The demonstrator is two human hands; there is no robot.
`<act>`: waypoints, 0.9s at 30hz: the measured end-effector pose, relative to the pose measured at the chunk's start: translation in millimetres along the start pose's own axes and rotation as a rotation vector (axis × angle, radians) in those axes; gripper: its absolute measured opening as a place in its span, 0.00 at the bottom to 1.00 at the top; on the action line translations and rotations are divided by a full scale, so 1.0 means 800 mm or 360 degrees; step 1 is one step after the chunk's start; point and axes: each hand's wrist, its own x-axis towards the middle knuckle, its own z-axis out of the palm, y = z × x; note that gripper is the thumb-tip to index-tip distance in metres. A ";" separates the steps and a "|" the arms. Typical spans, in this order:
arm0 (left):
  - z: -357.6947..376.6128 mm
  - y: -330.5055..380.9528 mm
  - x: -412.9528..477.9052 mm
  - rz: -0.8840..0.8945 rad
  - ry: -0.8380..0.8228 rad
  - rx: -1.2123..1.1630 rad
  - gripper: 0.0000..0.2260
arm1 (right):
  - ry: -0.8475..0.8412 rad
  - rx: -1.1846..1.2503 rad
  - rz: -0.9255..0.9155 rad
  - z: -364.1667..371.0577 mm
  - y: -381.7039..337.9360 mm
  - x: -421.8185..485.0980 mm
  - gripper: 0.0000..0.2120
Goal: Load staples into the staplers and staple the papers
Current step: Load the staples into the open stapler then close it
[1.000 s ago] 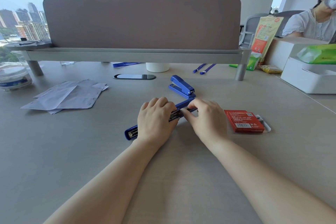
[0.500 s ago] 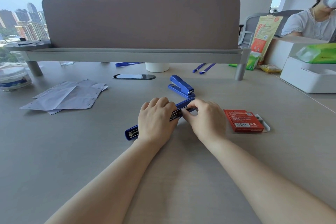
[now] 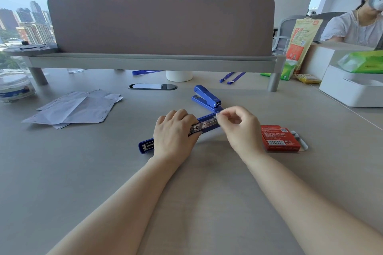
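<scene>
Head view: the opened stapler (image 3: 204, 125) lay flat on the desk (image 3: 93, 172), with the left hand (image 3: 175, 134) curled over its middle. The right hand (image 3: 240, 128) pinched thumb and forefinger together at its far end, on what I cannot tell. The stapler looked stiff, light and probably springy, best gripped by its blue body.

The left hand (image 3: 174, 134) covers the middle of the stapler (image 3: 207, 124). What the right hand (image 3: 238, 128) pinches is too small to tell. The left edge cuts the tub (image 3: 14, 87), the right edge the white box (image 3: 352, 93). Print on the red box (image 3: 277, 136) is unreadable.
</scene>
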 end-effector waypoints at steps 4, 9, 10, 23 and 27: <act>0.000 -0.004 0.001 -0.0051 -0.0149 -0.0080 0.10 | 0.0041 0.0279 0.0247 -0.008 0.009 0.010 0.01; 0.005 -0.013 0.003 -0.0148 -0.0261 -0.0209 0.09 | 0.0061 0.0488 0.0383 -0.013 0.013 0.015 0.03; 0.005 -0.014 0.003 -0.0157 -0.0277 -0.0237 0.09 | 0.0054 0.0521 0.0392 -0.014 0.013 0.015 0.03; 0.006 -0.019 0.003 -0.0175 -0.0317 -0.0300 0.09 | -0.0163 0.0416 0.0349 -0.011 0.015 0.011 0.06; 0.006 -0.019 0.003 -0.0174 -0.0322 -0.0313 0.09 | -0.0253 0.0272 0.0252 -0.011 0.017 0.010 0.07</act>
